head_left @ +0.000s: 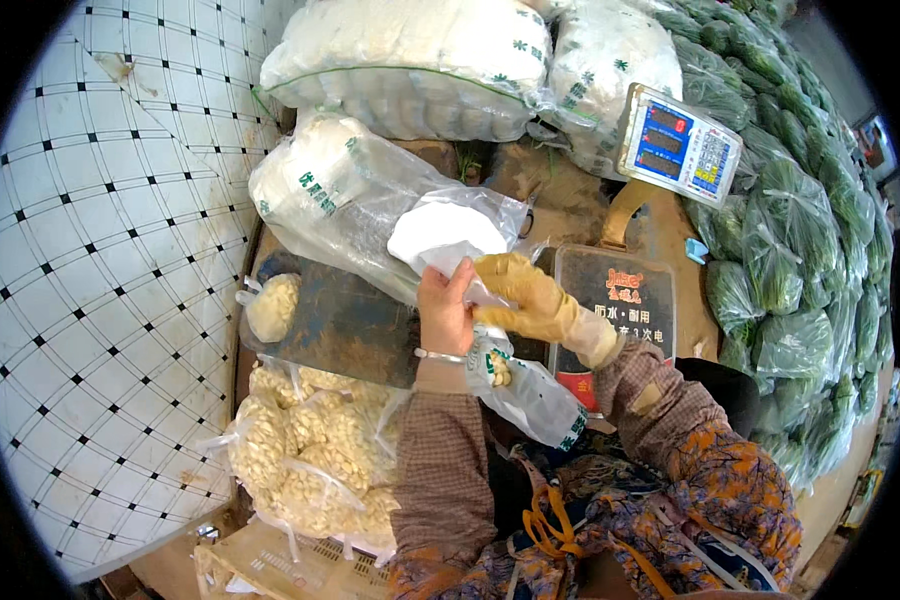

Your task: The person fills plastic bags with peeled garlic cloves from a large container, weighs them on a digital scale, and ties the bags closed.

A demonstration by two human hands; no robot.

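Left hand (446, 316), bare: fingers closed on the gathered neck of a clear bag (528, 392). Right hand (532, 300), yellow-gloved: fingers bent at the same neck, grip partly hidden. Bag hangs just near of both hands, pale pieces inside. White sheet (448, 232) just far of the hands. Scale (615, 275) right. Filled bags (310, 460) near left; tied bag (273, 308) left. Bagged greens (785, 235) far right.
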